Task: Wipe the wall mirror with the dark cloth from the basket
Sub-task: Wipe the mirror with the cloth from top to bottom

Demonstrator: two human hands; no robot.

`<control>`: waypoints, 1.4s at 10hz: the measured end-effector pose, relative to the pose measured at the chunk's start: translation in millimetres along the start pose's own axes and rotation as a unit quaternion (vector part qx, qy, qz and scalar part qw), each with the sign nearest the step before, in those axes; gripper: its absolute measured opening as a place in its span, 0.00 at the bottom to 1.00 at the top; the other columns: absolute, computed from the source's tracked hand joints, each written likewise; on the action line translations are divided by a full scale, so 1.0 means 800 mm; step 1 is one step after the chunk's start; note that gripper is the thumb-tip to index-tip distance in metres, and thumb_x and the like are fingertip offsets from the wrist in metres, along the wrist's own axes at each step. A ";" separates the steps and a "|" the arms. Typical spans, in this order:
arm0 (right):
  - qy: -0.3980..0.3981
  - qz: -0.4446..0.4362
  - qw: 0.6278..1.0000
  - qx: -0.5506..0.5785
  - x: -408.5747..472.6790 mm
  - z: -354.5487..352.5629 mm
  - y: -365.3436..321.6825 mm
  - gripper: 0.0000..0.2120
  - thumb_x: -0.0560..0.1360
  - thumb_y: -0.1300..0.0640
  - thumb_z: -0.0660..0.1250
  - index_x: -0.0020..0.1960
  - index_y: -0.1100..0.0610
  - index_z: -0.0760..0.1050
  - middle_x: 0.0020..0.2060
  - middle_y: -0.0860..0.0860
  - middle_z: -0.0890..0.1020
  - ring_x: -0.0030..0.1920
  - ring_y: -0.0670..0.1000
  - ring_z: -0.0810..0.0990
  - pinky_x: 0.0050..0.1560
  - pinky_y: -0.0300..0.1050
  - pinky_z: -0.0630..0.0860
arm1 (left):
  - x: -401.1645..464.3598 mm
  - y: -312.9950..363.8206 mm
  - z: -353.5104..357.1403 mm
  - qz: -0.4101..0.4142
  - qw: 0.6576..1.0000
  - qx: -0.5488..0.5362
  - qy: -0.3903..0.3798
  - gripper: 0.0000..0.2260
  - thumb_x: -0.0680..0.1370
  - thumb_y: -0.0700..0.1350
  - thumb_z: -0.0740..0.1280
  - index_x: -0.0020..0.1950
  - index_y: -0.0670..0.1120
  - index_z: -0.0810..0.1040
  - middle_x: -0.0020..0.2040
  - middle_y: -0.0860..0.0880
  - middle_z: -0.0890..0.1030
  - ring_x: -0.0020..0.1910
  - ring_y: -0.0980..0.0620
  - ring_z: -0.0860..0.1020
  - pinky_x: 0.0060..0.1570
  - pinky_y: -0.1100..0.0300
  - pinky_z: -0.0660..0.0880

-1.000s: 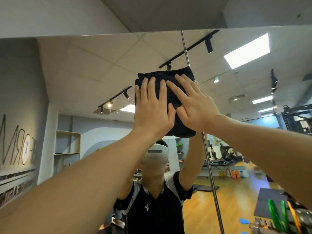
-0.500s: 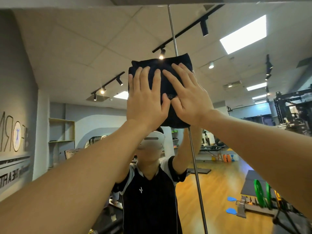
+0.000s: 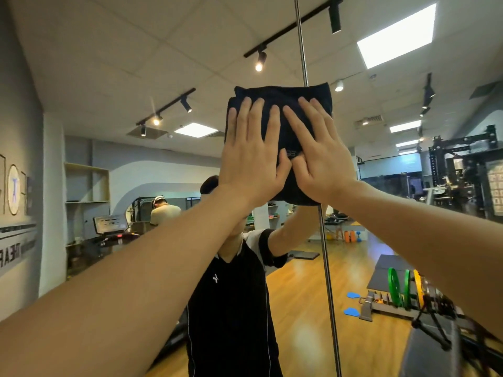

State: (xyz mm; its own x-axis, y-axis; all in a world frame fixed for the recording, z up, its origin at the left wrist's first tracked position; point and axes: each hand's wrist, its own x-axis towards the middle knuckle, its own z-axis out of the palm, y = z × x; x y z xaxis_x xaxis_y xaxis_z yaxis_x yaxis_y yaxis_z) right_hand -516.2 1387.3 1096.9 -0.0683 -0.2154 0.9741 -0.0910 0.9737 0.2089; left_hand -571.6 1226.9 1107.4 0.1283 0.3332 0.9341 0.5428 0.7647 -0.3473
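Both arms raised toward the wall mirror. The left hand lies flat, fingers straight and together, pressing the dark cloth against the glass. Just beside it, the right hand presses the same cloth, fingers straight and slightly spread; the two thumbs meet at the cloth's centre. Neither hand grasps: both are released and flat. The folded cloth extends above both sets of fingertips and below the right palm, and it covers part of the vertical metal seam strip, which emerges above and below the right hand. Reflected below the hands: the person in a black shirt. Reflected far left of the left hand: a wall shelf. Lower right of the right hand: green weight plates on a wooden floor
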 end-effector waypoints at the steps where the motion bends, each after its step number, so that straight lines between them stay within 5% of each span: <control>1: 0.007 0.004 1.000 -0.004 0.001 0.006 -0.010 0.34 0.78 0.49 0.54 0.83 0.56 0.59 0.82 0.58 0.59 0.83 0.59 0.53 0.78 0.70 0.60 | -0.003 -0.009 -0.002 0.005 1.000 -0.001 -0.002 0.31 0.81 0.54 0.51 0.81 0.41 0.56 0.80 0.37 0.58 0.81 0.38 0.53 0.80 0.40 0.50; 14: 0.029 0.002 1.000 -0.011 0.166 0.234 -0.496 0.35 0.78 0.45 0.50 0.82 0.57 0.61 0.81 0.61 0.61 0.83 0.62 0.53 0.82 0.66 0.48 | -0.161 -0.522 -0.144 0.002 0.999 0.037 -0.004 0.30 0.81 0.52 0.52 0.81 0.40 0.58 0.80 0.37 0.59 0.81 0.39 0.54 0.81 0.42 0.50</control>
State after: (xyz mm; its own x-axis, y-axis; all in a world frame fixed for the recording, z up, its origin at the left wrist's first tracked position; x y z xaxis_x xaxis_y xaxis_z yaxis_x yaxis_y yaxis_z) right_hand -675.1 958.0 1127.5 -0.0116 -0.2082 0.9780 -0.0682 0.9760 0.2069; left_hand -719.3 801.3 1141.3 0.1232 0.3414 0.9318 0.4800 0.8013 -0.3571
